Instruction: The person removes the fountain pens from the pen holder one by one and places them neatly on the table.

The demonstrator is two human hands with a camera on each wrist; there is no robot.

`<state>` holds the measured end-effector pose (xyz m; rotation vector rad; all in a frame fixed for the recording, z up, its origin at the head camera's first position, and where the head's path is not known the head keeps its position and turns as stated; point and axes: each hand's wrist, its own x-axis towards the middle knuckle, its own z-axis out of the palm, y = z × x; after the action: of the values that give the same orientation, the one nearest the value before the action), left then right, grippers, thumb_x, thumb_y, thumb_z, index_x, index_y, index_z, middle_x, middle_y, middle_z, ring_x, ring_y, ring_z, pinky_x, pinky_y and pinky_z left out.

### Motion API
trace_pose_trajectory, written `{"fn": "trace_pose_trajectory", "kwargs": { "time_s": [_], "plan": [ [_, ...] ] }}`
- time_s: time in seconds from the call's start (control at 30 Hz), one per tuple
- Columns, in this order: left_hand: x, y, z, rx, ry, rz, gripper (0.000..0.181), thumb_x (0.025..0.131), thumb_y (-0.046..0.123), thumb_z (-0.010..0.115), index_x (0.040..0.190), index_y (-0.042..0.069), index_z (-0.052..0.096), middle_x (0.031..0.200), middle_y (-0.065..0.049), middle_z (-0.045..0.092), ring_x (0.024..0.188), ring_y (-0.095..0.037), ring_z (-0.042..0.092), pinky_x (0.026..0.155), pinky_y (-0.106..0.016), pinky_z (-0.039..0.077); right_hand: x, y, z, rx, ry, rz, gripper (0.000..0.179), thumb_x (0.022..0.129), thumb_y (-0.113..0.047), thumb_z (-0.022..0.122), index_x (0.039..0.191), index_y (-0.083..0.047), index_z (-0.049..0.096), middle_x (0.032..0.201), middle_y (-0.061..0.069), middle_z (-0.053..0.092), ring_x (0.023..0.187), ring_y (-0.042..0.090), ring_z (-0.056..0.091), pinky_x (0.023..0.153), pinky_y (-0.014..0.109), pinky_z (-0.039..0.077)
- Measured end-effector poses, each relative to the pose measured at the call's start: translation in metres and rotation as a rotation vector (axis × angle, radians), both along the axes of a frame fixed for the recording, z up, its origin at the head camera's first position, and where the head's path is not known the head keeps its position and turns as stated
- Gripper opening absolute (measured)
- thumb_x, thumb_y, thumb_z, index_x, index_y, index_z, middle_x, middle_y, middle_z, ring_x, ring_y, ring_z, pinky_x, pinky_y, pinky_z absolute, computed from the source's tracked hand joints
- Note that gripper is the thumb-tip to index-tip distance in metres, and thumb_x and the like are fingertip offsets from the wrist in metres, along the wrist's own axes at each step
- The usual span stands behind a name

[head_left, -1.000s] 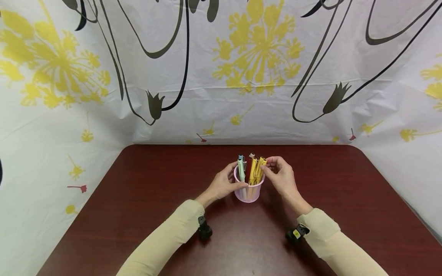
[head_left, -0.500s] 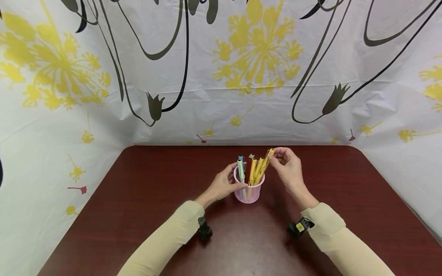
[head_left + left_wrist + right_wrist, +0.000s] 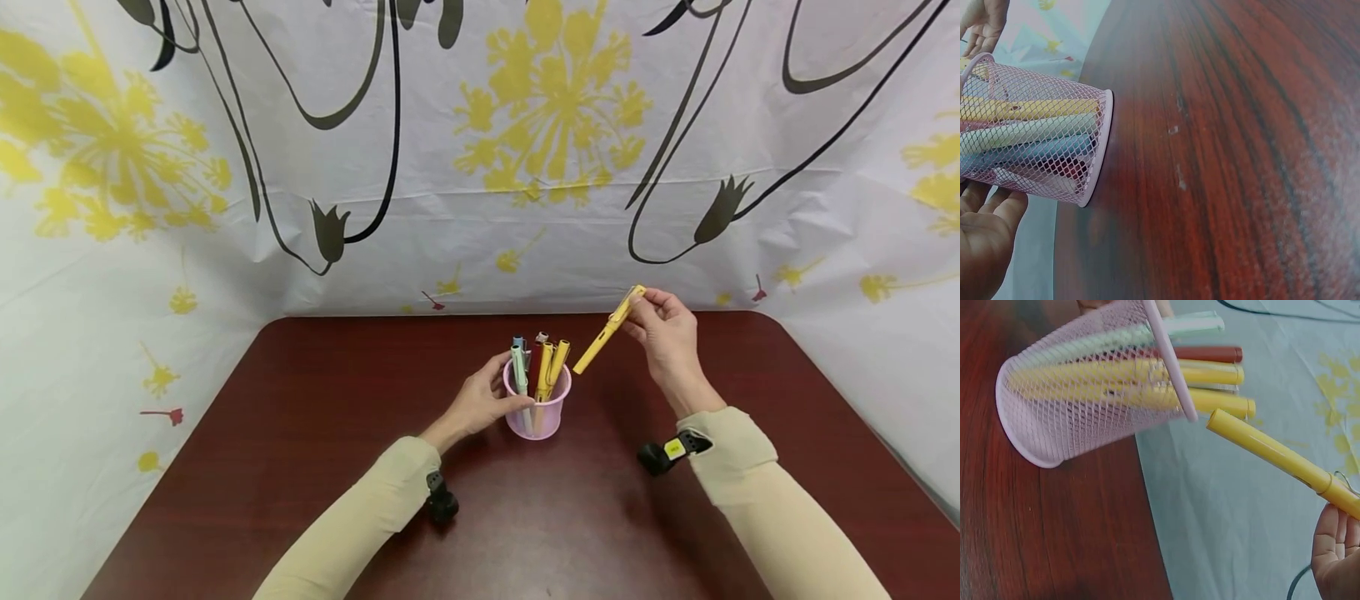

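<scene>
A pink mesh pen cup [image 3: 551, 417] stands upright on the table, with several pens inside: a mint-green pen [image 3: 518, 371], a dark red pen [image 3: 1222, 354], a blue pen [image 3: 1054, 150] and yellow ones. My left hand [image 3: 480, 404] grips the cup from its left side, thumb across the front near the rim. My right hand [image 3: 670, 342] pinches a yellow pen [image 3: 606, 335] by its capped end, up and to the right of the cup. This pen slants, its lower end just outside the rim and apart from it.
The dark red-brown wooden table [image 3: 300, 500] has rounded far corners. Behind it hangs a white curtain [image 3: 420, 208] with yellow and dark plant prints. A small black camera [image 3: 442, 500] sits on the left wrist and another black camera [image 3: 660, 457] on the right.
My right hand has drawn one yellow pen out of the cup, moving up and to the right. My left hand still grips the cup in the same place.
</scene>
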<state>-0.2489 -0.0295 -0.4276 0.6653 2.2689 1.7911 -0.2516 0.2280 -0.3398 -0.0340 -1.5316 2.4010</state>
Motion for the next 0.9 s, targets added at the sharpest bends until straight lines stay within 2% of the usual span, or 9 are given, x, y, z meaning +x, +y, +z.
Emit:
{"fn": "trace_pose_trajectory", "kwargs": {
  "time_s": [0.17, 0.37, 0.67, 0.9],
  "plan": [
    [-0.001, -0.001, -0.001, -0.006, 0.018, 0.003, 0.076, 0.080, 0.018, 0.075, 0.144, 0.008, 0.034, 0.143, -0.013, 0.044, 0.130, -0.028, 0.045, 0.104, -0.038, 0.042, -0.005, 0.011, -0.006, -0.031, -0.042, -0.006, 0.014, 0.089, -0.006, 0.062, 0.099, -0.004, 0.052, 0.082, -0.002, 0.066, 0.069, 0.008, 0.064, 0.062, 0.020, 0.057],
    [-0.001, -0.001, -0.002, -0.020, 0.016, 0.009, 0.077, 0.080, 0.019, 0.075, 0.144, 0.009, 0.034, 0.143, -0.012, 0.044, 0.130, -0.026, 0.045, 0.104, -0.039, 0.042, -0.010, 0.020, -0.016, 0.002, -0.095, -0.024, 0.012, 0.089, -0.005, 0.062, 0.096, -0.005, 0.052, 0.079, -0.003, 0.065, 0.067, 0.007, 0.064, 0.060, 0.020, 0.056],
    [0.000, 0.000, 0.000, -0.025, 0.007, 0.014, 0.077, 0.080, 0.020, 0.076, 0.144, 0.010, 0.034, 0.144, -0.011, 0.043, 0.130, -0.026, 0.045, 0.105, -0.039, 0.042, -0.019, 0.030, -0.032, 0.155, -0.166, -0.045, 0.009, 0.089, -0.003, 0.059, 0.094, -0.003, 0.051, 0.073, -0.007, 0.062, 0.063, 0.003, 0.061, 0.058, 0.018, 0.055],
    [0.000, 0.000, -0.002, -0.036, 0.001, 0.018, 0.077, 0.080, 0.020, 0.076, 0.144, 0.011, 0.034, 0.144, -0.010, 0.043, 0.131, -0.025, 0.044, 0.105, -0.039, 0.041, -0.023, 0.039, -0.045, 0.394, -0.235, -0.032, 0.014, 0.090, -0.008, 0.059, 0.100, -0.001, 0.052, 0.069, -0.011, 0.059, 0.060, 0.000, 0.061, 0.060, 0.018, 0.056]
  ]
}}
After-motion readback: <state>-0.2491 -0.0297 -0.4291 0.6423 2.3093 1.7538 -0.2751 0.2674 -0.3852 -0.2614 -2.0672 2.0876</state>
